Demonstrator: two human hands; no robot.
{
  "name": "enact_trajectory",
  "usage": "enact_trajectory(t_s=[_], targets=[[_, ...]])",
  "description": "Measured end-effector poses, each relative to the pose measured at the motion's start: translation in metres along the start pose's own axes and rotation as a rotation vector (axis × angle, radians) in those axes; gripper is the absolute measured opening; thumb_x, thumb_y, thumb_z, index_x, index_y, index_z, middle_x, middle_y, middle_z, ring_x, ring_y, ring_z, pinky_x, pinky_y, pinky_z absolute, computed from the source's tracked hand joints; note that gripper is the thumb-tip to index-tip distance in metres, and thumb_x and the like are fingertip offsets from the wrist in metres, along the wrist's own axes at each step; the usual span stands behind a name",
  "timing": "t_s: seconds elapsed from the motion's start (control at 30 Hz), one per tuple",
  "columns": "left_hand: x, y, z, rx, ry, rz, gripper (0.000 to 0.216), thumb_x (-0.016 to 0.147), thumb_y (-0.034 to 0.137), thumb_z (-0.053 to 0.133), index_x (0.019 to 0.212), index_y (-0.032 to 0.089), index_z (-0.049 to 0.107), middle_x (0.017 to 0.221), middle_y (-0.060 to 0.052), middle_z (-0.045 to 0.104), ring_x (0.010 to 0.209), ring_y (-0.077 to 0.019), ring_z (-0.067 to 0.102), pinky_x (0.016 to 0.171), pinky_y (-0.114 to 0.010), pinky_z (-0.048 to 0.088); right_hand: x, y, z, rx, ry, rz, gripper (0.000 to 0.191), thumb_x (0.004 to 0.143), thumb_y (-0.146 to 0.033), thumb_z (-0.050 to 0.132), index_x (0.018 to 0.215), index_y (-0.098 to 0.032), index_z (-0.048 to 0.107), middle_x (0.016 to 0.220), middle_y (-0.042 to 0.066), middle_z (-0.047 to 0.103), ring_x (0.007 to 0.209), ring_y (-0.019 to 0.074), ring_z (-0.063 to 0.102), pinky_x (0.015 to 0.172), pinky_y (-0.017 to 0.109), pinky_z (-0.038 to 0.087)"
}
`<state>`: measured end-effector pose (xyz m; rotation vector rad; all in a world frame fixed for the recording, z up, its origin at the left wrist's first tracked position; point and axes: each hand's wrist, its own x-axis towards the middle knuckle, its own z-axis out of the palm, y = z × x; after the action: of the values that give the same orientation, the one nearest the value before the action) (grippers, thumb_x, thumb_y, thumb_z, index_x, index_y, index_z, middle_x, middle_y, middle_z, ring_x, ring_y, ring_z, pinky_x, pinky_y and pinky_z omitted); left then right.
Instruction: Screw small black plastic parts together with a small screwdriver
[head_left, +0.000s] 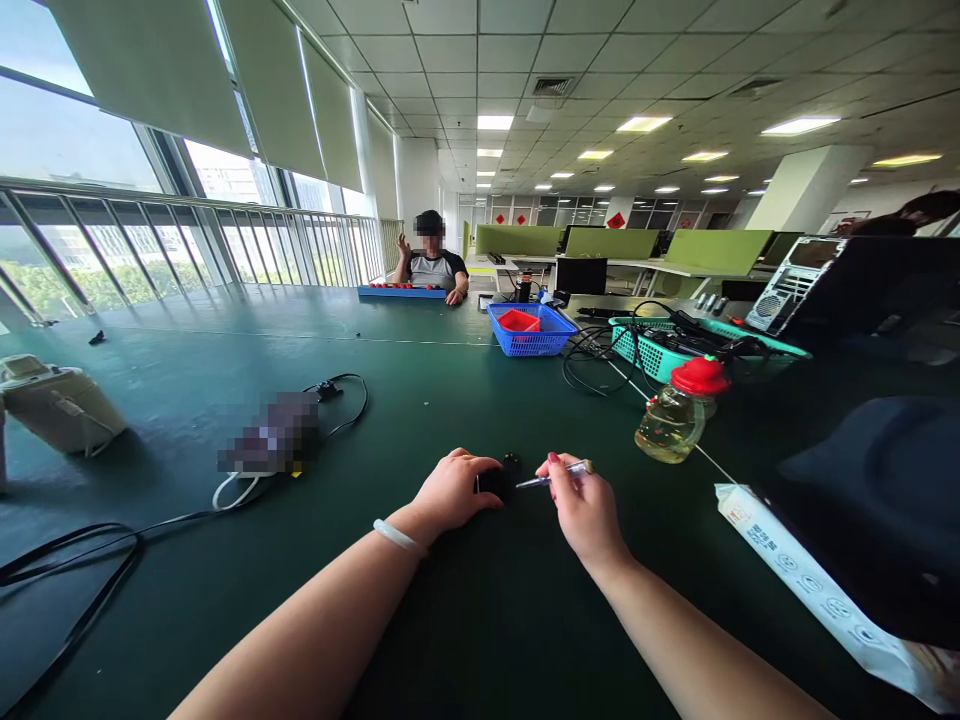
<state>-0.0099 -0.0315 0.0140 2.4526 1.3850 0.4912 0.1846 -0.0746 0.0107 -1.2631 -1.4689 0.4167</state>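
My left hand [452, 492] rests on the dark green table [225, 370], fingers curled around a small black object [499, 479]. My right hand [581, 510] pinches a thin clear-handled tool [551, 476], like a small screwdriver, with its tip pointing at the black object. A white band circles my left wrist. The two hands sit close together near the table's middle.
A tilted bottle of yellowish liquid with a red cap [679, 412] lies right of my hands. A blue basket [529, 331], a teal basket with cables [675, 345], a white packet [810, 590], black cables [75, 560] and a seated person [430, 265] are around.
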Motion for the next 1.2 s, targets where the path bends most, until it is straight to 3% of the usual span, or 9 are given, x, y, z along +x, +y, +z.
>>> enact_trajectory(t_s=[0.27, 0.47, 0.63, 1.07, 1.2], targets=[[0.001, -0.003, 0.001, 0.047, -0.006, 0.039, 0.048, 0.078, 0.037, 0.077, 0.122, 0.022, 0.068, 0.105, -0.006, 0.075, 0.101, -0.0259, 0.064, 0.094, -0.037, 0.049, 0.002, -0.006, -0.003, -0.093, -0.255, -0.340, 0.021, 0.092, -0.022, 0.043, 0.076, -0.022, 0.057, 0.072, 0.002, 0.063, 0.065, 0.0158, 0.060, 0.061, 0.026, 0.046], [0.001, -0.003, 0.002, 0.049, 0.011, 0.036, 0.047, 0.078, 0.038, 0.076, 0.121, 0.022, 0.069, 0.106, -0.006, 0.076, 0.102, -0.0265, 0.064, 0.094, -0.038, 0.049, -0.005, -0.015, -0.007, -0.133, -0.173, -0.514, 0.017, 0.095, -0.021, 0.045, 0.082, -0.023, 0.057, 0.072, 0.001, 0.064, 0.065, 0.0159, 0.059, 0.066, 0.029, 0.045], [0.000, -0.001, 0.001, 0.037, 0.019, 0.043, 0.042, 0.082, 0.032, 0.071, 0.122, 0.022, 0.069, 0.107, -0.006, 0.076, 0.100, -0.0250, 0.065, 0.092, -0.037, 0.051, -0.013, -0.025, -0.005, -0.178, -0.248, -0.708, 0.013, 0.093, -0.017, 0.048, 0.084, -0.023, 0.055, 0.073, -0.001, 0.065, 0.066, 0.0157, 0.058, 0.071, 0.031, 0.042], [0.001, 0.001, 0.000, 0.093, 0.003, 0.039, 0.045, 0.081, 0.033, 0.072, 0.124, 0.022, 0.067, 0.106, -0.006, 0.075, 0.101, -0.0257, 0.064, 0.093, -0.037, 0.050, -0.009, -0.016, 0.002, -0.204, -0.231, -0.580, 0.018, 0.096, -0.021, 0.050, 0.078, -0.022, 0.056, 0.070, -0.001, 0.065, 0.065, 0.0150, 0.058, 0.079, 0.034, 0.040], [0.000, 0.000, 0.002, 0.088, 0.013, 0.045, 0.048, 0.081, 0.032, 0.071, 0.127, 0.022, 0.065, 0.105, -0.006, 0.075, 0.100, -0.0255, 0.065, 0.092, -0.037, 0.050, -0.009, -0.018, 0.000, -0.202, -0.247, -0.660, 0.016, 0.095, -0.019, 0.050, 0.080, -0.023, 0.055, 0.071, -0.001, 0.066, 0.066, 0.0156, 0.059, 0.081, 0.035, 0.041]])
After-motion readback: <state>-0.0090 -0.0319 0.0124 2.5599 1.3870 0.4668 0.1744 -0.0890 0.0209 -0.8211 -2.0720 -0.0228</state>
